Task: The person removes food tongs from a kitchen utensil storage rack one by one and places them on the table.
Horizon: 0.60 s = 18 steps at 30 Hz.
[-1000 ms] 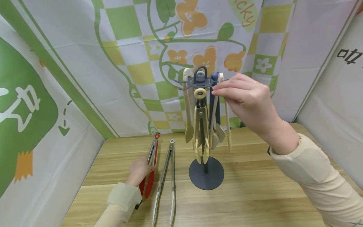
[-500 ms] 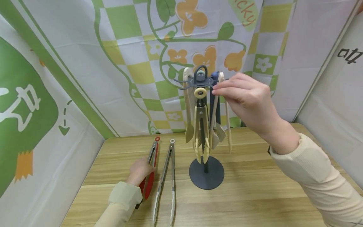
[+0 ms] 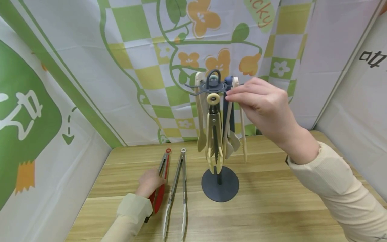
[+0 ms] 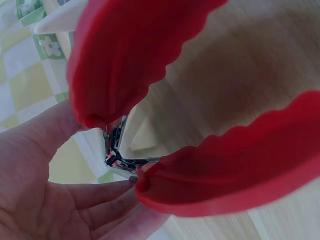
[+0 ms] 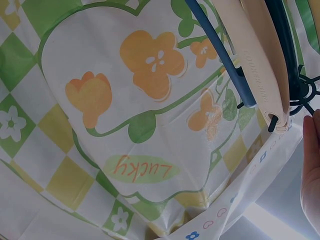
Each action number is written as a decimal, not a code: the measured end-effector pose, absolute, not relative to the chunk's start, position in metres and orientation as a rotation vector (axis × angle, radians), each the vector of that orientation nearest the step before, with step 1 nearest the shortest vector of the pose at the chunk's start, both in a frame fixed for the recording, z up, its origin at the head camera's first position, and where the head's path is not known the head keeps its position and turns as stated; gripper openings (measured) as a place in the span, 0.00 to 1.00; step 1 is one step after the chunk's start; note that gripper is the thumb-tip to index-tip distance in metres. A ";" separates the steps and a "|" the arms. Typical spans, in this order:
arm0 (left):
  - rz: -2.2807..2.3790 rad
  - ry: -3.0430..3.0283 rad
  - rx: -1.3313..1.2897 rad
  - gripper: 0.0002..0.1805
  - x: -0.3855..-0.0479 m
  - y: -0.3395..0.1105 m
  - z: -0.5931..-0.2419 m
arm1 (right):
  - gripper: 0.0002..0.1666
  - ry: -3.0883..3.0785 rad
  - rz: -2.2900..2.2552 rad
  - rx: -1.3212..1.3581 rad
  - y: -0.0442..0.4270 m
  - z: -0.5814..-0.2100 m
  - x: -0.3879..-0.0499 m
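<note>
My left hand (image 3: 149, 182) grips red-tipped kitchen tongs (image 3: 159, 199), which have steel arms and a red ring at the far end. In the left wrist view, thumb and fingers lie on opposite sides of the spread, scalloped red heads (image 4: 215, 182). My right hand (image 3: 266, 106) pinches the top of a dark utensil rack (image 3: 220, 185) at its near right. Whether it also touches the slim utensil hanging there, I cannot tell. Pale yellow tongs (image 3: 214, 120) hang at the rack's front. Only a few fingers (image 5: 312, 165) show at the right wrist view's edge.
Steel tongs with white tips (image 3: 183, 188) lie spread between the red tongs and the rack. Several beige and dark blue utensils hang around the rack, among them a beige one (image 3: 201, 124) at its left. Patterned cloth (image 3: 136, 67) backs the wooden table (image 3: 266, 208).
The red tongs have slid slightly towards me, their ring end coming nearer, with my left hand still on them. My right hand and the rack have stayed put.
</note>
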State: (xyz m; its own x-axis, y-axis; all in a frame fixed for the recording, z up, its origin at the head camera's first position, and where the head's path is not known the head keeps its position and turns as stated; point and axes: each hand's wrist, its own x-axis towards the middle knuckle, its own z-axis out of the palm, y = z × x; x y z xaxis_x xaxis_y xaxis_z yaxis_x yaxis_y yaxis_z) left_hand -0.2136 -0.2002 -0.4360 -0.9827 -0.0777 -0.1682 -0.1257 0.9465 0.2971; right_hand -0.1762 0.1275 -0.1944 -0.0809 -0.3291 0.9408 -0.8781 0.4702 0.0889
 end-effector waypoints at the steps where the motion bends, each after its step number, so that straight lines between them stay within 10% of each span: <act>1: 0.461 2.946 -0.152 0.14 -0.213 -0.200 -0.436 | 0.13 -1.646 0.640 1.059 0.127 -0.194 -0.176; 18: 0.406 2.941 -0.140 0.14 -0.216 -0.201 -0.440 | 0.13 -1.640 0.646 1.063 0.127 -0.194 -0.176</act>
